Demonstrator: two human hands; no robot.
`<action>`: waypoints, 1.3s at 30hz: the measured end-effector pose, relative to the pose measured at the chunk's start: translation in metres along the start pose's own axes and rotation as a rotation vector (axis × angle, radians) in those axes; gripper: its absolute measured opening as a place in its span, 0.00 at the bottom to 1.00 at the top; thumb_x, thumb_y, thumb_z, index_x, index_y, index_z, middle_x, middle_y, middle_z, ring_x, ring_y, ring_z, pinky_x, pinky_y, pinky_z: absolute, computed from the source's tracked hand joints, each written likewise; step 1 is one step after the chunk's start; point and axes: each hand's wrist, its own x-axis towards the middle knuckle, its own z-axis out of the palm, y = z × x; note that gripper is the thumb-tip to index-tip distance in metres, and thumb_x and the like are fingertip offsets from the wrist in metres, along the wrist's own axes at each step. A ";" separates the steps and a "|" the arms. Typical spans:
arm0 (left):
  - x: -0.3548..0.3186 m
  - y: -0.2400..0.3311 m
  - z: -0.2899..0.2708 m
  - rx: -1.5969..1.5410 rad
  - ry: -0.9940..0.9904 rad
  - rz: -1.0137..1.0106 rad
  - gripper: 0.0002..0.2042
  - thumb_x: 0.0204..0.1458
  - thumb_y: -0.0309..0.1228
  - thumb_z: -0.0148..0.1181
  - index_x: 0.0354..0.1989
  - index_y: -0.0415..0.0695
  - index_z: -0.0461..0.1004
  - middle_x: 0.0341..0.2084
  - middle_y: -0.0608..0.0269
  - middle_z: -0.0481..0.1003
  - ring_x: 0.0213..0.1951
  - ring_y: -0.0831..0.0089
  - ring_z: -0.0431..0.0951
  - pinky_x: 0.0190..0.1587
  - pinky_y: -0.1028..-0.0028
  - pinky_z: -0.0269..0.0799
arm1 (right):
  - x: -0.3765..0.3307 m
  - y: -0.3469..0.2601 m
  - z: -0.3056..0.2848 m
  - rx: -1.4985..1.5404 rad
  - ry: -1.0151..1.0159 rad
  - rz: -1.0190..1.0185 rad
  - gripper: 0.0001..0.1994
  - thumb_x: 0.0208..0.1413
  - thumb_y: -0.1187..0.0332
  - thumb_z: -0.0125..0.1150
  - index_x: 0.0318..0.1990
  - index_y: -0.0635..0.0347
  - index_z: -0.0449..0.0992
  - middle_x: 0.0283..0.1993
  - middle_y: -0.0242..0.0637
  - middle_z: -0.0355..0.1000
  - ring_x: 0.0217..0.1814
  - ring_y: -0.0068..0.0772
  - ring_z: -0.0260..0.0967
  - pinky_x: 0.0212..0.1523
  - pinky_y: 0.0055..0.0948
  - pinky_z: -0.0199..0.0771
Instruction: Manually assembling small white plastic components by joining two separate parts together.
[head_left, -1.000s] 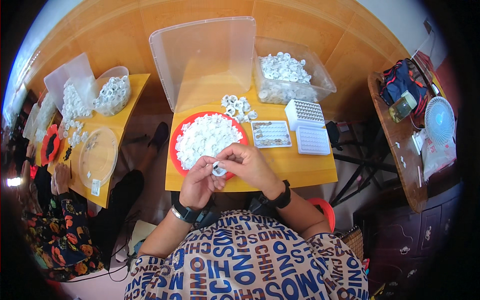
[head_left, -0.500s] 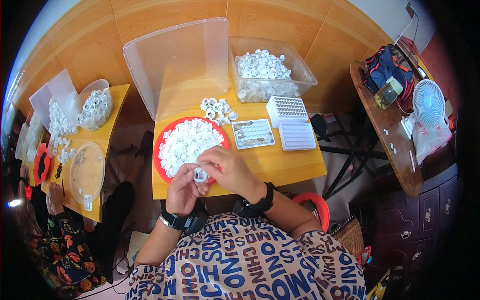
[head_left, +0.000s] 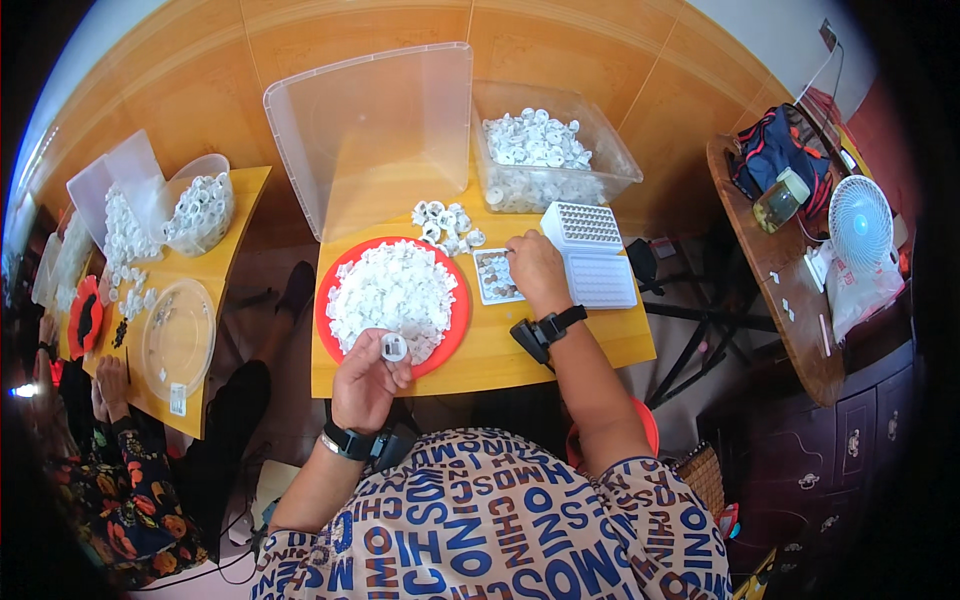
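My left hand (head_left: 366, 385) is closed around a small round white plastic housing (head_left: 393, 347) with a dark slot in its face. It holds the housing up at the near edge of a red round tray (head_left: 463, 310) heaped with small white plastic pieces (head_left: 390, 295). Farther right, my right hand (head_left: 538, 270) reaches over a white shallow tray (head_left: 505, 296) of small round metal discs (head_left: 494, 270). Its fingers are bent together at that tray's far right part, and whatever lies between the fingertips is hidden.
Loose white housings (head_left: 445, 222) lie behind the red tray. A clear bin (head_left: 625, 175) of similar parts, an upright clear lid (head_left: 370, 130) and stacked white trays (head_left: 600, 280) stand around. At left, a co-worker's hands (head_left: 110, 388) rest at another table.
My right hand has left the housing and moved right to the tray of discs. My left hand still holds the housing, now turned slightly. The whole view has shifted a little.
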 end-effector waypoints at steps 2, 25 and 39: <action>0.000 0.001 0.000 0.012 -0.010 0.006 0.10 0.61 0.35 0.48 0.42 0.40 0.67 0.30 0.53 0.75 0.28 0.67 0.76 0.33 0.74 0.72 | 0.002 0.001 0.005 -0.010 -0.013 -0.002 0.04 0.49 0.72 0.57 0.29 0.58 0.79 0.34 0.45 0.72 0.41 0.48 0.70 0.40 0.43 0.72; -0.002 0.000 0.018 0.132 0.015 -0.019 0.09 0.61 0.34 0.48 0.40 0.42 0.65 0.29 0.60 0.73 0.27 0.75 0.73 0.34 0.77 0.69 | -0.077 -0.135 -0.082 0.906 -0.145 -0.302 0.03 0.49 0.78 0.61 0.32 0.62 0.75 0.29 0.42 0.74 0.30 0.39 0.74 0.31 0.30 0.73; -0.004 -0.006 0.028 0.315 0.108 -0.023 0.06 0.61 0.33 0.47 0.39 0.43 0.66 0.28 0.66 0.71 0.27 0.79 0.69 0.34 0.79 0.65 | -0.080 -0.137 -0.077 0.653 -0.039 -0.495 0.05 0.46 0.78 0.61 0.30 0.60 0.73 0.26 0.39 0.71 0.29 0.40 0.71 0.29 0.32 0.70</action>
